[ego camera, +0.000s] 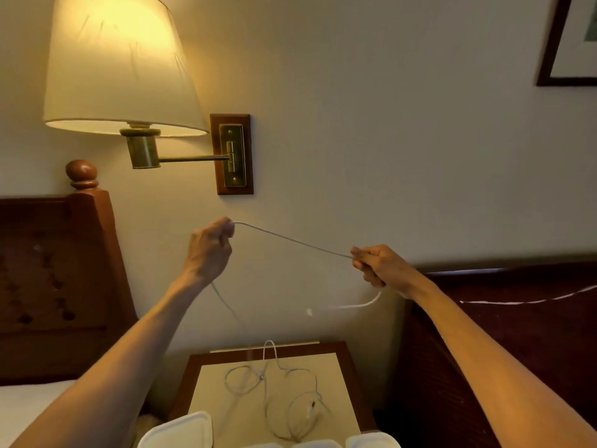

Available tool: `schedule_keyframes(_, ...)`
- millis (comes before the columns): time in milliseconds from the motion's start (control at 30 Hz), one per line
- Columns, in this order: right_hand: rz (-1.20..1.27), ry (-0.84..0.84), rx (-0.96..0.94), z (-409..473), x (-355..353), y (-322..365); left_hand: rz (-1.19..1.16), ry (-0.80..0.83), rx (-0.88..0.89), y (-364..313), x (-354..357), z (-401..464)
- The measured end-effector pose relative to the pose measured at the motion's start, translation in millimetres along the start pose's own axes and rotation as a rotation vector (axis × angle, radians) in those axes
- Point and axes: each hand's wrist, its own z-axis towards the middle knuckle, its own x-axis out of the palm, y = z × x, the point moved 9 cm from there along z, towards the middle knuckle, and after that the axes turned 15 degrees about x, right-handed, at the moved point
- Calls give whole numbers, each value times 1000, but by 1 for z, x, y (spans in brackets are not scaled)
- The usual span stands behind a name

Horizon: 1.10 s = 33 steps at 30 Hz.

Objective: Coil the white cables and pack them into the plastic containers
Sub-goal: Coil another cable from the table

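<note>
At the bottom edge of the frame sat the white plastic containers (181, 430), one with rounded corners at lower left and others cut off along the bottom centre and right. Just beyond them, on the small wooden nightstand with a pale top (326, 367), lay loose loops of thin white cable (274, 396), tangled across the middle of the surface. From that tangle one strand rose toward my left hand (210, 250), raised in the centre of the frame with its fingers curled, pinching the held white cable (290, 240) at the fingertips. That cable ran taut down and to the right to my right hand (378, 266), whose fingers were also closed around it; a short end with a small white plug (309, 312) curved out below that hand and hung in the air. To the left stood a dark wooden headboard with a round knob (61, 270), and at the right a dark upholstered surface (517, 318) with another white strand across it. On the beige wall behind, in the upper left, a brass swing-arm lamp with a cream shade (119, 66) glowed, and a dark picture frame (555, 43) showed in the upper right corner.
</note>
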Motion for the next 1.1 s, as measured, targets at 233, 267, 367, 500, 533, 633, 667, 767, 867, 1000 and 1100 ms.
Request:
schedule_keyframes(233, 46, 98, 96, -2, 9, -1, -17, 340, -420, 71, 30, -49)
schedule_keyframes(267, 22, 50, 87, -1, 11, 8, -15, 495, -399, 62, 42, -55)
schedule_keyframes(367, -92, -37, 36, 3, 26, 41, -150, 433, -204, 1, 47, -38)
schedule_keyframes(500, -90, 24, -33, 1, 54, 76, -371, 321, 85, -94, 60, -30)
schedule_keyframes(533, -79, 42, -44, -1, 58, 81, -377, 313, 117, -102, 64, -31)
schedule_keyframes(633, -17, 130, -28, -8, 63, 80, -482, 157, 66, -93, 55, -24)
schedule_keyframes(667, 18, 185, -2, -11, 64, 74, -418, 72, 51, -83, 45, -20)
schedule_keyframes(767, 215, 333, 96, -24, 65, 55, -318, -92, -29, -50, 15, -13)
schedule_keyframes(867, 420, 421, 121, -31, 68, 52, -264, -27, 14, -44, 16, -10)
schedule_keyframes(1000, 661, 473, 93, -38, 61, 66, -285, 56, 24, -32, 28, -27)
schedule_keyframes(1100, 760, 375, 84, -36, 39, 67, -346, 129, 75, -26, 44, -64)
